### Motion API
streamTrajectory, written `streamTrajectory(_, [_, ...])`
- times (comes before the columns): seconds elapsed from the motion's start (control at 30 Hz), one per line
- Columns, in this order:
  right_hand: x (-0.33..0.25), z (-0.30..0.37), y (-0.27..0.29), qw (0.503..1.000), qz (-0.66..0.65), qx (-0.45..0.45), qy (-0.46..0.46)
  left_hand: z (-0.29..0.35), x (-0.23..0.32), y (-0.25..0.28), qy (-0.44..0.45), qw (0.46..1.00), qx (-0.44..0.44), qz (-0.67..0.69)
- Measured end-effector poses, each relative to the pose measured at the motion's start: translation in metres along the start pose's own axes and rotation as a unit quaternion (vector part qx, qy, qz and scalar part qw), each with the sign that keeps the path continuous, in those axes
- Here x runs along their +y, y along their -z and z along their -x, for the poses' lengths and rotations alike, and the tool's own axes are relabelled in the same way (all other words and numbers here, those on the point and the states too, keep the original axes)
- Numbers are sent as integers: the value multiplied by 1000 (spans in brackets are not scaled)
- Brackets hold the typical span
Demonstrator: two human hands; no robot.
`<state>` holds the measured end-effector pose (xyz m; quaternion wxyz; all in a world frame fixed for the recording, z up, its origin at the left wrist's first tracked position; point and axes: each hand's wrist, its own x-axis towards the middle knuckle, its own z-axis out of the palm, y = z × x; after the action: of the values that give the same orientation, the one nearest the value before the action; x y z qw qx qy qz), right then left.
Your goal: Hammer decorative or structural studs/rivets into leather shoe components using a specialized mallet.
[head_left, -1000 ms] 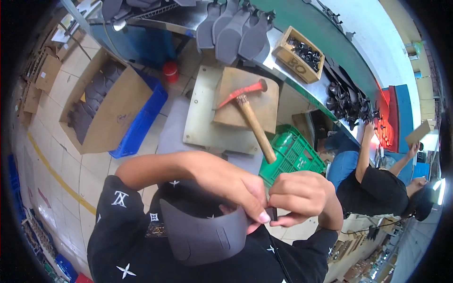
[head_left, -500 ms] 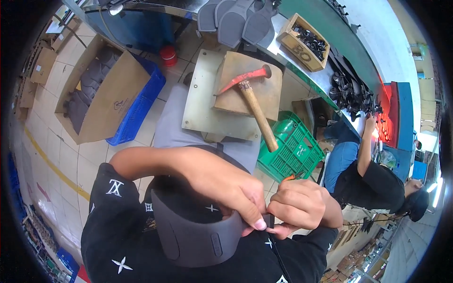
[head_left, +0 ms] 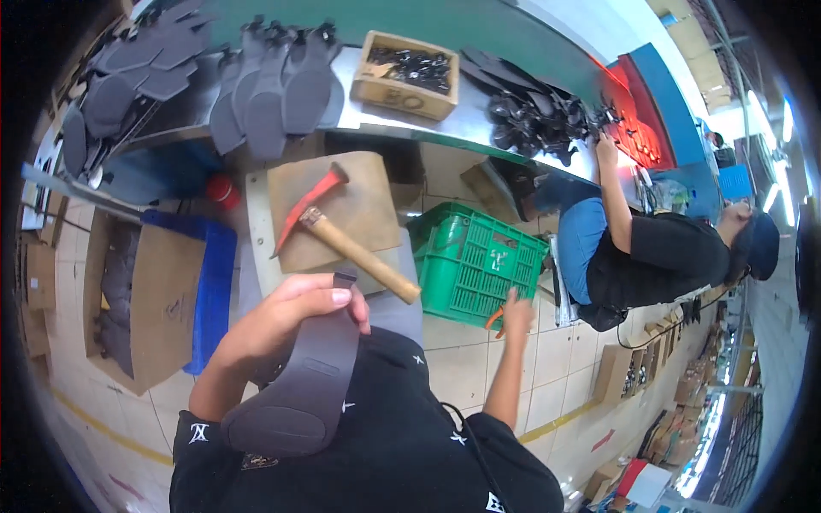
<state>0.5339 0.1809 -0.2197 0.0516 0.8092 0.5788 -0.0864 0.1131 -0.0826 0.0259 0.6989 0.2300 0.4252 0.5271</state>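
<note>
My left hand [head_left: 321,303] is closed around the narrow end of a dark grey rubber-like strap piece [head_left: 312,376]. The piece curves down to a broad, rounded end in front of my black shirt. My right hand [head_left: 516,315] is stretched out to the right, beside the lower edge of a green plastic crate [head_left: 479,265]. Orange tool handles [head_left: 494,319] show right next to its fingers. Motion blur hides whether the hand grips them. A hammer [head_left: 351,248] with a red head and wooden handle lies on a tan block [head_left: 376,197] beyond my left hand.
A metal bench [head_left: 359,120] across the back carries grey fin-shaped pieces [head_left: 274,98], a wooden box [head_left: 402,101] of small black parts and a pile of black parts [head_left: 539,124]. A co-worker [head_left: 667,239] sits at right. A carton [head_left: 167,299] and blue crate [head_left: 214,291] stand left.
Both hands were together at the end of the grey piece. My right hand has let go and moved right to the crate; my left keeps the piece. The view has turned.
</note>
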Motion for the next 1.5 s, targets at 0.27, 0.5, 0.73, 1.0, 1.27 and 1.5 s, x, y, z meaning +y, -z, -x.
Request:
streamTrajectory(0.27, [64,15,-102,984,-22,143,103,-35,-3,-29,10,998,-46,-51])
streamTrajectory(0.5, [-33,102,28,557,-804,-172,120,-41,-8,-21,9,987,-97,-125])
streamTrajectory(0.73, [-108,175,170,571,-555,-335,504,-39,-4,-23,-12,974,-145,-173])
streamTrajectory(1.0, [-125,190,231,658,-207,-269,672,-21,-1,-19,-31,973,-117,-195])
streamTrajectory(1.27, [-137,197,246,671,-165,-288,663,-22,-11,-10,-18,979,-112,-170])
streamTrajectory(1.5, [-143,199,245,672,-177,-337,635,-23,-12,-8,-21,979,-107,-174])
